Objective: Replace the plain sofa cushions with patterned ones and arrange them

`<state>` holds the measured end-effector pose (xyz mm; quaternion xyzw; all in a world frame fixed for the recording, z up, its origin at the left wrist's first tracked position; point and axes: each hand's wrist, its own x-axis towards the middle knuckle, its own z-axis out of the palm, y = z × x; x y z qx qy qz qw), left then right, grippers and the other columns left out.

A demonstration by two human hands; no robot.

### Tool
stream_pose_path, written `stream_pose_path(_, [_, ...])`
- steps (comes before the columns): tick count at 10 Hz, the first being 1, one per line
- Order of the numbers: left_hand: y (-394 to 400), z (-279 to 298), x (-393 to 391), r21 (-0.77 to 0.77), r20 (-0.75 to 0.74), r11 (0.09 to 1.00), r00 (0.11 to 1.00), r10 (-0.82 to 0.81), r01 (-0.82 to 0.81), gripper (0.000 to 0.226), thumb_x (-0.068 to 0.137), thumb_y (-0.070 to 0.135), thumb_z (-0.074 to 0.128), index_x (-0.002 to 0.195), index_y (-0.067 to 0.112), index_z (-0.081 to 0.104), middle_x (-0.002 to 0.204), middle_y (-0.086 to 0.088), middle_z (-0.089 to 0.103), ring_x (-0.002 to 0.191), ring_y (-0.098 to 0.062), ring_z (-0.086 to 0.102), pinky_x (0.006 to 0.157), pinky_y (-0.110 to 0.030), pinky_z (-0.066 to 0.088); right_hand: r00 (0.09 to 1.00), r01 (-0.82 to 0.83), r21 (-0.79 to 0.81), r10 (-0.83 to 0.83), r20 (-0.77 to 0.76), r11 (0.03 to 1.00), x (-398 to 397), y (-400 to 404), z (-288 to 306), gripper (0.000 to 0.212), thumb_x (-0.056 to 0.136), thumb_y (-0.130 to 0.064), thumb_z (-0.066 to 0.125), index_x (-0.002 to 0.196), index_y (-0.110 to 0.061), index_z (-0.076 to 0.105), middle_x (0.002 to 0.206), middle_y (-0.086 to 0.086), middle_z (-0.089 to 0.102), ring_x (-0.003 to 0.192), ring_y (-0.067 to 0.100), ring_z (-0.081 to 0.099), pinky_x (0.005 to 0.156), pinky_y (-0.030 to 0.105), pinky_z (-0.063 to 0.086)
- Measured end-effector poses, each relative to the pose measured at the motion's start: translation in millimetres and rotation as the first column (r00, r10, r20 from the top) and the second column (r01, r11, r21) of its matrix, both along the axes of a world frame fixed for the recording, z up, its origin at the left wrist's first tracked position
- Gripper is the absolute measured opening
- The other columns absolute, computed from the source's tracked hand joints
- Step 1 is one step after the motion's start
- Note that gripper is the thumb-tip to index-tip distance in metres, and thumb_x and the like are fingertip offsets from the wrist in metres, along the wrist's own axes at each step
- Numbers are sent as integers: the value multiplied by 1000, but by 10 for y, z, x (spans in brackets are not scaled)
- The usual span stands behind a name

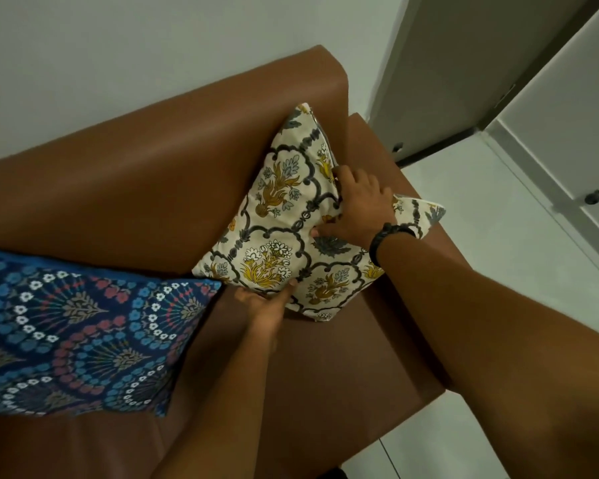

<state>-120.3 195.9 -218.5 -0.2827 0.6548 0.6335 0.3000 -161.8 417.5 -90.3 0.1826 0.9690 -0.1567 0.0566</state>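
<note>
At the corner of the sofa (153,174) the cream cushion (274,216) leans tilted against its back; the right hand (357,205) clamps its far side; the left hand (263,302), nearer, pinches its low edge.

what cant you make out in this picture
Head view:
blue cushion: its left part is cut off by the frame's left edge.
cream cushion: its right side is partly hidden by the right hand.
left hand: fingers hidden under the cream cushion's lower edge; only the thumb shows.
sofa: far end cut off at the left, so any plain cushions there cannot be seen.
</note>
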Motion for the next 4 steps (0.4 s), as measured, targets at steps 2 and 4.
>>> stream_pose_path(2, [-236, 577, -111, -220, -107, 970, 985, -133, 107, 99, 80, 48, 84, 156, 14, 30, 150, -7, 51, 134, -28, 53, 114, -43, 42, 998, 2, -4, -2, 56, 1000, 129, -103, 177, 122, 64, -71, 84, 159, -22, 25, 154, 9, 43, 142, 35, 43, 116, 60, 34])
stream_pose_path(4, [-847, 1976, -447, -676, -468, 732, 721, -511, 80, 79, 93, 55, 63, 153, 10, 38, 157, -12, 40, 141, -31, 45, 111, -44, 42, 986, -87, 54, 93, -136, 995, 88, -522, 975, 107, 90, -70, 58, 168, -17, 6, 176, 8, 9, 162, 30, 10, 125, 58, 24])
